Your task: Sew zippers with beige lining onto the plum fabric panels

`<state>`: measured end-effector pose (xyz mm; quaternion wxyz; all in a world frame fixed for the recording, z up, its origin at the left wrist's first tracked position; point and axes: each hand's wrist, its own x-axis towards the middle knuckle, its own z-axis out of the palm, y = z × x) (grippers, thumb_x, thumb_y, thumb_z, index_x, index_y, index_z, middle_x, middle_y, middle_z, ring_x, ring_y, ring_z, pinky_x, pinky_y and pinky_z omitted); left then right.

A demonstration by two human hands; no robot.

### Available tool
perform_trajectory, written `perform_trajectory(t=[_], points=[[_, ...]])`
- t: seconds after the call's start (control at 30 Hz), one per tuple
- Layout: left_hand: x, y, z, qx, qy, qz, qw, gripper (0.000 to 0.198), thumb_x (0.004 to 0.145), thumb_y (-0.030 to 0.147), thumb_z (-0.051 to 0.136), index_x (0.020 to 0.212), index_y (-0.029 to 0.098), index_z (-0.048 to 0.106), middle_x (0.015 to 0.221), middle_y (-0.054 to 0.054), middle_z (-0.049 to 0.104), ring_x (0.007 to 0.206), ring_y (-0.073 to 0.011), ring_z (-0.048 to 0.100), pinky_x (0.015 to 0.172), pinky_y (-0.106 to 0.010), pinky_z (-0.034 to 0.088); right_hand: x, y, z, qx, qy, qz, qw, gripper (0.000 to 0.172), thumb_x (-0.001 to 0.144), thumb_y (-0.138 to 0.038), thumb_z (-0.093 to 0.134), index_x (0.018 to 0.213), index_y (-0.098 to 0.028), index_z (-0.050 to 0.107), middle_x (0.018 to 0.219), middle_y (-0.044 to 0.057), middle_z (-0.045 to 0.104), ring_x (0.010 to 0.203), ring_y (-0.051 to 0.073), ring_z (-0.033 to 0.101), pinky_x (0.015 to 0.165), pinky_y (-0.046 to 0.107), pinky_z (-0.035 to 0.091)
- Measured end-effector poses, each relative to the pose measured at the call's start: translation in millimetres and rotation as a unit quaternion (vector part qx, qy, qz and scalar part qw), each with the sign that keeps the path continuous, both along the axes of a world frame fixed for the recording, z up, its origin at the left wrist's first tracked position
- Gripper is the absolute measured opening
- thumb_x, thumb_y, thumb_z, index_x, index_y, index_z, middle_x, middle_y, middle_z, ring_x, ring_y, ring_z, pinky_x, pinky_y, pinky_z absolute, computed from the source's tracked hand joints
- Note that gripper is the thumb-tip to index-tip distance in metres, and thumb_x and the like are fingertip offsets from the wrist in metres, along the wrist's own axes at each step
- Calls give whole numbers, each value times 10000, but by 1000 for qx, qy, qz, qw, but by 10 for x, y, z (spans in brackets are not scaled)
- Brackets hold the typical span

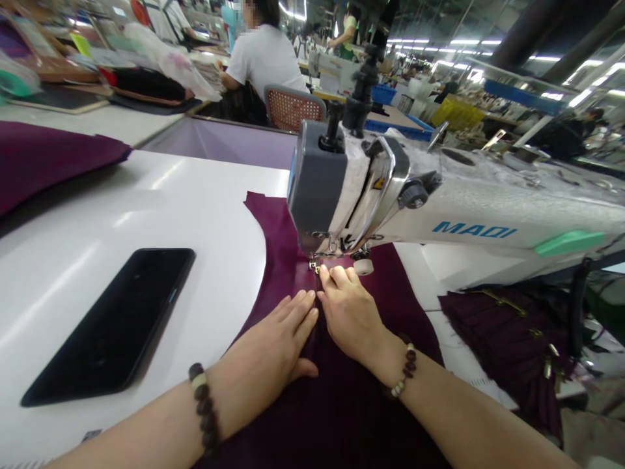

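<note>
A dark purple piece of material (390, 296) lies under the presser foot (314, 264) of a white and grey sewing machine (371, 189). My left hand (278, 339) rests flat on it just in front of the foot, fingers stretched forward and thumb apart. Right beside the foot, my right hand (349, 309) has its fingers bent and drawn together, tips down at the material. What lies under those fingertips, if anything beyond the material, is too small to make out.
A black phone (112, 326) lies on the white table (209, 202) at left. Another purple piece (53, 159) is at the far left. Gathered purple pieces with metal parts (502, 332) sit at right. A person in white (268, 58) sits beyond the table.
</note>
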<state>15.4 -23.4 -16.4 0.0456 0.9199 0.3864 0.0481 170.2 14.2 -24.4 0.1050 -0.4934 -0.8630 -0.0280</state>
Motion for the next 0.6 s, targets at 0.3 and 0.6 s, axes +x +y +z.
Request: perform_trajectory(t=[0.3, 0.6], points=[[-3, 14, 23, -4, 21, 2, 1000, 696, 686, 462, 664, 1186, 6, 498, 1290, -242, 418, 1213, -323, 383, 1005, -428, 350, 20, 65, 74, -17, 20, -3, 1000, 316, 876, -178, 404, 1164, -106, 511, 990, 114, 546, 890, 213, 481, 838, 332, 427], [-27, 3, 28, -7, -2, 4, 1000, 689, 702, 486, 635, 1177, 4, 507, 1284, -241, 424, 1214, -312, 386, 1015, -400, 346, -47, 330, 38, -8, 11, -59, 998, 222, 889, -188, 384, 875, -179, 605, 851, 57, 626, 773, 195, 572, 704, 305, 447]])
